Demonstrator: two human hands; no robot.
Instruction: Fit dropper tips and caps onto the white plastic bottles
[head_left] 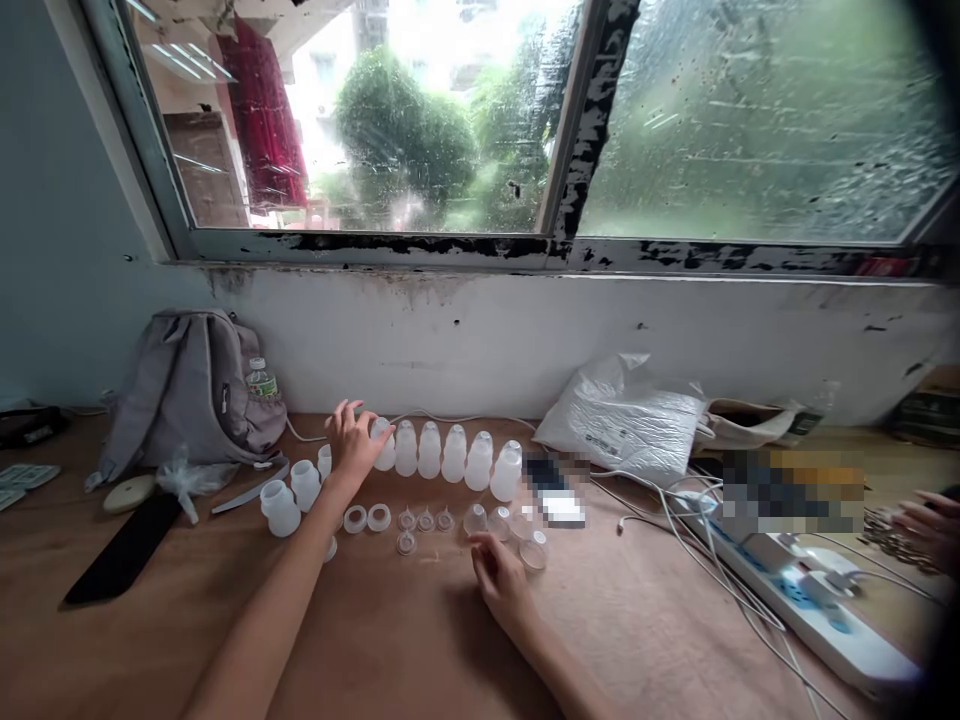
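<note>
On the table (645, 640), a row of six capped bottles (454, 455) stood upright near the wall (465, 350). The left hand (354, 445) was at the leftmost one, thumb across its upper part; whether the grip was closed on it or merely touching could not be told. The right hand (504, 580) was loosely curled, its grip narrow, just beside the clear domes (534, 553); whether it held anything could not be determined. Flat rings (379, 517) and teats (425, 520) lay between the hands.

To the left were open bottles (280, 510), a black strip (124, 550) and a backpack (187, 390). To the right, loose cables (727, 575) crossed a power strip (870, 635), with a silver parcel (622, 415) behind.

The wall bounded the table at the back. The widest open room ran between the right forearm and the cables; the near edge was out of frame.

The left forearm partly covered one ring and one open bottle. Two areas were pixelated. Another person's hand (926, 525) was cut off at the right.
</note>
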